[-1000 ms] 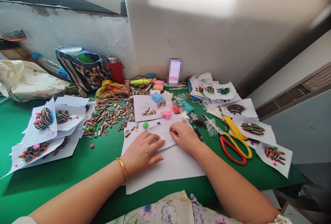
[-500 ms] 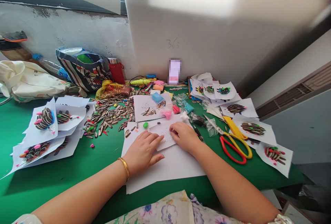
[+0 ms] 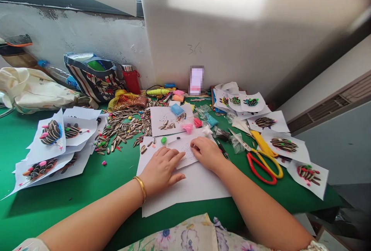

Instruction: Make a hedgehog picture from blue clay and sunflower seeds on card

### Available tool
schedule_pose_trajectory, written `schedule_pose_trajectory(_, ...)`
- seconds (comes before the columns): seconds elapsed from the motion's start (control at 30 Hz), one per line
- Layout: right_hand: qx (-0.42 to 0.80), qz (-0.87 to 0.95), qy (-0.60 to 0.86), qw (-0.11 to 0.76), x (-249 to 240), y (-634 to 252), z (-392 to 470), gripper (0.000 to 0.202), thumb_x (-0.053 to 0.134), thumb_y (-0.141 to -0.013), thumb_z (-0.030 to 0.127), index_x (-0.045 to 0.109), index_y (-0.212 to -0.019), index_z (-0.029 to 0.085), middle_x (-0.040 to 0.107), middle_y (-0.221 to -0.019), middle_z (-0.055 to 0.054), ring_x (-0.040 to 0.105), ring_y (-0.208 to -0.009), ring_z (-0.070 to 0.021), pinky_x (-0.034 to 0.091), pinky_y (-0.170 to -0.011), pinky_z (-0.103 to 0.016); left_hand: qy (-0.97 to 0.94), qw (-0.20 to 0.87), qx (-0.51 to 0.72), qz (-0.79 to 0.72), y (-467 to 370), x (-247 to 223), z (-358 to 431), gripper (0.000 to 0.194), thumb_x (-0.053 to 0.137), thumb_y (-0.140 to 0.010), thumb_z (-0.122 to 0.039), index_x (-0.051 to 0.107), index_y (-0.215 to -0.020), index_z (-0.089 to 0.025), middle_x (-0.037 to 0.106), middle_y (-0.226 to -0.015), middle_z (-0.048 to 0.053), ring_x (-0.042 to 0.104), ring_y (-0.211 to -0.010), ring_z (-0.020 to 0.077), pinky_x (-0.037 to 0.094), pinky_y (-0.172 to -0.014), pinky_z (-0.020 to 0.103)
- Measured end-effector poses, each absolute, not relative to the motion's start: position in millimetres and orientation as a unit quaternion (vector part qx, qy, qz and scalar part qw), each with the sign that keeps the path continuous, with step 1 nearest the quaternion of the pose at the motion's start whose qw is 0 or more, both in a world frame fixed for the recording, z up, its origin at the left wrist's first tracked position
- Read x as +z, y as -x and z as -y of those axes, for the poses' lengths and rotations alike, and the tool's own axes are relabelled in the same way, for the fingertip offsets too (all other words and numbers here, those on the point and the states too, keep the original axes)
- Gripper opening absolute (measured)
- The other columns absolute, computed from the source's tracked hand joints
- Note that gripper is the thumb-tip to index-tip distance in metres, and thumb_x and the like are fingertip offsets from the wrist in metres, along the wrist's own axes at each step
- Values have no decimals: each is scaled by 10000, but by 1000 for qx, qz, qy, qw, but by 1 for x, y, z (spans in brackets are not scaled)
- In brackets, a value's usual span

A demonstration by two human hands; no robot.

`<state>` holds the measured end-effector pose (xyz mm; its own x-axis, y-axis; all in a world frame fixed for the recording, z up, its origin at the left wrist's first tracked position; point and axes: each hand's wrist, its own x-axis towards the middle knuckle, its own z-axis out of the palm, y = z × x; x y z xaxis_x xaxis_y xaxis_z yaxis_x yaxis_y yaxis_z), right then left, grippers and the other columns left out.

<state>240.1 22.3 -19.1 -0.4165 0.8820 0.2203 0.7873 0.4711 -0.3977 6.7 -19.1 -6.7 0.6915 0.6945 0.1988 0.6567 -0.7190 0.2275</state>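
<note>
A: How are the hands set?

B: The left hand (image 3: pixel 160 168) rests palm down on the paper, its fingers loosely spread and the thumb well out from them; I see nothing in its grasp. The right hand (image 3: pixel 208 153) is curled, thumb and index fingertips drawn in close. I cannot tell whether they pinch anything.

A: Where is the drawing?

B: The small sheet with the dotted outline (image 3: pixel 187 151) sits between the two hands, its marks just beside the right fingertips and just beyond the left index fingertip. Beneath it, and under both hands, is a larger white sheet (image 3: pixel 199 187).

A: And around them?

B: Just beyond the left fingers is a green lump (image 3: pixel 164 140); farther out and leftward of them, a heap of striped seeds (image 3: pixel 117 127). Past the right fingers are a white lump (image 3: pixel 206 131) and a pink lump (image 3: pixel 188 128). To the right of those fingers, scissors (image 3: pixel 247 147) with red and yellow handles lie on the green bench (image 3: pixel 87 195).
</note>
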Motion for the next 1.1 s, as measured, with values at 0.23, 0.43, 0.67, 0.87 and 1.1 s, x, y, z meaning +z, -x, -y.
schedule_pose_trajectory(0.23, 120, 832, 504, 198, -20, -240, -23, 68, 587, -894, 146, 612, -917, 204, 625, -850, -19, 553, -810, -175, 383, -754, -288, -922, 52, 108, -369, -10, -5, 22, 585, 501, -893, -645, 546, -1337, -267, 564, -1211, 105, 480, -1069, 305, 326, -1062, 537)
schedule_pose_trajectory(0.43, 120, 830, 508, 198, -18, -239, -22, 62, 602, -889, 145, 615, -915, 200, 625, -853, -20, 552, -806, -174, 387, -753, -288, -918, 51, 107, -379, -11, -6, 23, 612, 506, -897, -635, 522, -1368, -243, 569, -1210, 106, 477, -1076, 306, 326, -1064, 531)
schedule_pose_trajectory(0.67, 120, 833, 501, 201, -19, -240, -23, 61, 583, -901, 146, 611, -904, 201, 622, -840, -18, 553, -813, -173, 387, -761, -283, -916, 48, 107, -384, -9, -8, 20, 638, 493, -908, -626, 525, -1362, -178, 579, -1230, 124, 477, -1092, 315, 347, -1046, 516)
schedule_pose_trajectory(0.87, 122, 831, 502, 203, -20, -240, -23, 63, 586, -897, 147, 609, -907, 205, 623, -837, -17, 555, -808, -175, 386, -760, -285, -915, 33, 91, -391, -11, -9, 22, 659, 508, -898, -634, 516, -1382, -186, 569, -1252, 118, 466, -1114, 319, 319, -1073, 514)
schedule_pose_trajectory(1.1, 122, 830, 505, 203, -20, -239, -22, 57, 589, -896, 150, 610, -906, 203, 621, -843, -16, 552, -811, -174, 381, -759, -284, -914, 39, 98, -391, -10, -9, 22, 682, 494, -905, -633, 488, -1411, -175, 567, -1250, 126, 460, -1118, 320, 324, -1067, 511)
